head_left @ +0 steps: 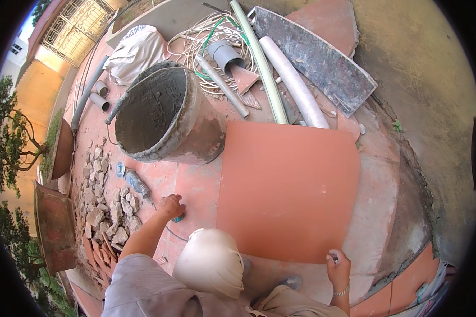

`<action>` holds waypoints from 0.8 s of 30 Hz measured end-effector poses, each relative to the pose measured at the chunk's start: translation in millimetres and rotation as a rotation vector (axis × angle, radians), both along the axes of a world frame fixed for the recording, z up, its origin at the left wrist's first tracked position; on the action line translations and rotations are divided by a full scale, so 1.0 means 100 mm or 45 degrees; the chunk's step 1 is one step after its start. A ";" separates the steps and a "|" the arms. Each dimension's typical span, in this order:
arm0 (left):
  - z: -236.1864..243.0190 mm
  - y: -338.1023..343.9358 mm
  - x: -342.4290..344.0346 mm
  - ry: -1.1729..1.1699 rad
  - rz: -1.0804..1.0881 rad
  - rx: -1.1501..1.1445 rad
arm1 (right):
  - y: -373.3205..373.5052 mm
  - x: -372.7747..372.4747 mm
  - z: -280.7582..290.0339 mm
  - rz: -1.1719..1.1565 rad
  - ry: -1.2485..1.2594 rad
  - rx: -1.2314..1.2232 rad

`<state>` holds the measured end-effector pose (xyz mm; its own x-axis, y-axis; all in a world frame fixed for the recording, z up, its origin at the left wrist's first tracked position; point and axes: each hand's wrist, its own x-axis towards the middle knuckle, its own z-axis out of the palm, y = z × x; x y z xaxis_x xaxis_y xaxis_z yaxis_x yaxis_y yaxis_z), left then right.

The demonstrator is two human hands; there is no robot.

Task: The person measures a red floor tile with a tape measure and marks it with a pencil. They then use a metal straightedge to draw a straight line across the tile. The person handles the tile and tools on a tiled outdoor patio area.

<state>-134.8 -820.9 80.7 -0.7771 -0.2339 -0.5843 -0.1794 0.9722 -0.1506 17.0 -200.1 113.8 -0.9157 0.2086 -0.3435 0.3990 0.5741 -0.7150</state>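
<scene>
My left hand reaches down to the floor on the left, its fingers bent over a small teal object that is mostly hidden beneath them. At the near right corner of a large square terracotta tile, my right hand is closed. A small dark-tipped thing pokes out between its thumb and fingers; its kind is too small to tell. The tile lies flat in front of me. An angle grinder rests on the floor beyond my left hand.
A big bucket of wet grey mortar stands at the tile's far left corner. Broken rubble is heaped at left. Pipes, a coiled hose, a white sack and a dark board lie beyond. A wall runs along the right.
</scene>
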 end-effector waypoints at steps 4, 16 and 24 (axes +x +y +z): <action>0.10 0.34 -0.19 0.050 0.109 0.325 | -0.08 0.10 -0.05 0.053 -0.035 0.049; 0.18 2.00 -0.72 0.378 -0.728 0.693 | -0.18 0.93 -0.14 -0.027 -0.164 0.104; 0.13 3.12 -0.92 0.169 -1.145 0.692 | -0.42 1.59 -0.22 -0.295 -0.299 0.031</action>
